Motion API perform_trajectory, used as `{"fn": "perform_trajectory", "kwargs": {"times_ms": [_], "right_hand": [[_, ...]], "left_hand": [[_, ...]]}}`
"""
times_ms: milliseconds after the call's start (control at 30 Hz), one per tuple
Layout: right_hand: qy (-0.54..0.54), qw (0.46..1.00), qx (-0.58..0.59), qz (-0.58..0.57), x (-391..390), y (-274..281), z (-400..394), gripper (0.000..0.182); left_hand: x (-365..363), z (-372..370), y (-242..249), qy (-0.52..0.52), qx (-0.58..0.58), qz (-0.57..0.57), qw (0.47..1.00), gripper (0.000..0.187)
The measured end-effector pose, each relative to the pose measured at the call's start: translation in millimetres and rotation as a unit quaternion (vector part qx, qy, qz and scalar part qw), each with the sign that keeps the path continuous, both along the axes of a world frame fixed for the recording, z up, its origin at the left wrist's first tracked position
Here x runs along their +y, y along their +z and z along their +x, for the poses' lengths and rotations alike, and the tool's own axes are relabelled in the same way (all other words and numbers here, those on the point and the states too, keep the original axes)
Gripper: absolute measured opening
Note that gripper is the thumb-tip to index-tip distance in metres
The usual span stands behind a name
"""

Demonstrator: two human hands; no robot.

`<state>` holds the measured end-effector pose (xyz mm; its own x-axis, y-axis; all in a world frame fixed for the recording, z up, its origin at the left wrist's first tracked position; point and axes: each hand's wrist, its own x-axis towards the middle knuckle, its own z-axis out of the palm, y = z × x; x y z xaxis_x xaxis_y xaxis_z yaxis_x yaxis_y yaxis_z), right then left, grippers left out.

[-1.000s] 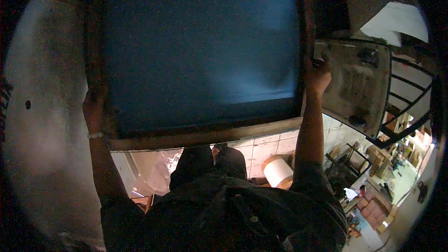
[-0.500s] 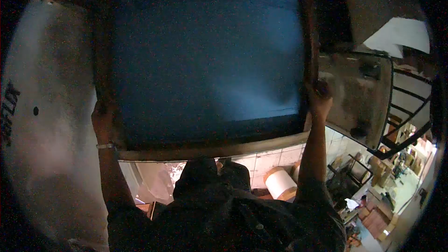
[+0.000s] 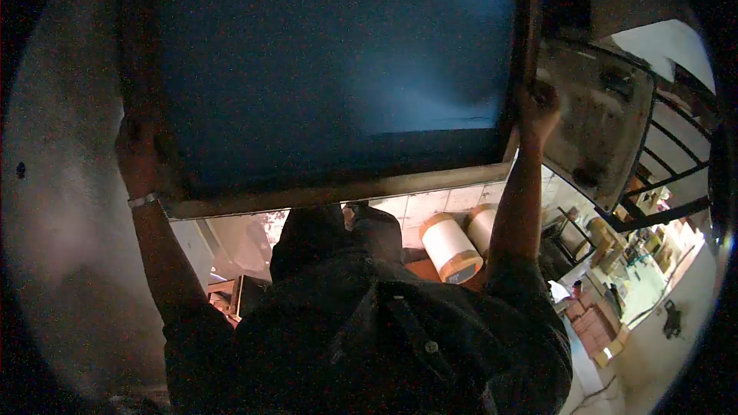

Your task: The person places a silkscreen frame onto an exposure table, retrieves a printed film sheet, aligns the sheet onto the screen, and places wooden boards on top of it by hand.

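A large framed screen (image 3: 330, 61), with a dark blue sheet inside a wooden-looking frame, fills the upper middle of the head view. Its top edge runs out of sight. My left hand (image 3: 140, 155) is closed round the frame's left side near the lower corner, with a band at the wrist. On the opposite side, my right hand (image 3: 542, 111) grips the right edge a little higher up. The lower rail (image 3: 338, 190) spans the view in front of my body. Dimness hides most of the fingers.
A pale wall or panel (image 3: 69, 207) stands close on the left. To the right are a worn grey board (image 3: 596, 119) and a black metal rack (image 3: 676, 146). White rolls (image 3: 450, 246) lie below on a tiled floor, with cluttered shelves at lower right.
The framed screen and both hands have shifted up in view, the left hand also leftward, and the frame's lower edge tilts more. More of the white rolls shows beneath. Both hands keep their grip.
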<state>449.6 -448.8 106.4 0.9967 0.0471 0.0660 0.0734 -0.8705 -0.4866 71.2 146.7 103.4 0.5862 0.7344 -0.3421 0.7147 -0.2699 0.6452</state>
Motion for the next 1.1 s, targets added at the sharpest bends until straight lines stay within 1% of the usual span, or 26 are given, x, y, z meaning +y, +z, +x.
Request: {"fn": "perform_trajectory", "kwargs": {"times_ms": [33,67,133,167,233,267,333,433,533,567,633,733,767,833,933,967,1033,1067,1100], "right_hand": [[-0.006,1.0,-0.009,0.017,11,4,-4,0.036],[-0.012,0.999,-0.018,0.035,16,6,-5,0.035],[0.013,0.999,-0.034,0.035,8,0,-1,0.035],[0.025,0.998,-0.041,0.036,5,-5,1,0.035],[0.023,0.997,-0.048,-0.053,8,-3,-1,0.036],[0.022,0.994,-0.05,-0.098,8,-2,-3,0.037],[0.018,0.996,-0.044,-0.07,11,-2,-3,0.037],[0.024,0.997,-0.051,-0.053,17,3,-6,0.037],[0.015,0.998,-0.06,-0.027,8,-7,-3,0.036],[0.009,0.998,-0.064,-0.015,3,-13,1,0.036],[-0.014,0.998,-0.048,-0.028,3,-15,4,0.036],[-0.042,0.997,-0.041,-0.056,19,-4,-2,0.038],[-0.05,0.996,-0.04,-0.069,24,0,-5,0.039],[-0.022,0.995,-0.051,-0.082,23,0,-6,0.041],[-0.006,0.995,-0.053,-0.089,31,11,-11,0.043],[-0.005,0.995,-0.051,-0.089,36,17,-12,0.044],[-0.027,0.993,-0.03,-0.108,46,25,-9,0.045],[-0.038,0.992,-0.019,-0.117,49,27,-8,0.046],[-0.034,0.994,-0.033,-0.098,45,22,-6,0.046]], "left_hand": [[1,0,-1,0.006,-0.002,-0.016,1.0,0.054],[0,1,-1,0.0,0.012,0.015,1.0,0.056],[-1,4,0,-0.012,0.041,0.077,0.996,0.058],[-3,5,3,-0.013,0.03,0.071,0.997,0.06],[-6,6,7,-0.016,0.011,0.058,0.998,0.063],[-5,3,4,-0.026,0.017,0.081,0.996,0.064],[-3,2,-2,-0.044,0.024,0.128,0.99,0.066],[-5,9,8,-0.019,0.061,0.081,0.995,0.069],[-4,5,3,-0.017,0.039,0.094,0.995,0.07],[-4,5,5,-0.017,0.057,0.086,0.995,0.07],[-3,7,10,-0.017,0.091,0.071,0.993,0.069],[-10,8,2,0.052,0.042,0.065,0.996,0.065],[-12,10,2,0.031,0.017,0.084,0.996,0.064],[-15,11,5,-0.009,-0.032,0.12,0.992,0.063],[-8,11,9,-0.006,0.016,0.08,0.997,0.065],[-1,5,3,-0.065,0.054,0.131,0.988,0.064],[14,-2,-4,-0.182,0.126,0.23,0.947,0.064],[16,-5,-7,-0.154,0.108,0.211,0.959,0.062],[9,4,3,-0.125,0.089,0.191,0.969,0.061]]}}
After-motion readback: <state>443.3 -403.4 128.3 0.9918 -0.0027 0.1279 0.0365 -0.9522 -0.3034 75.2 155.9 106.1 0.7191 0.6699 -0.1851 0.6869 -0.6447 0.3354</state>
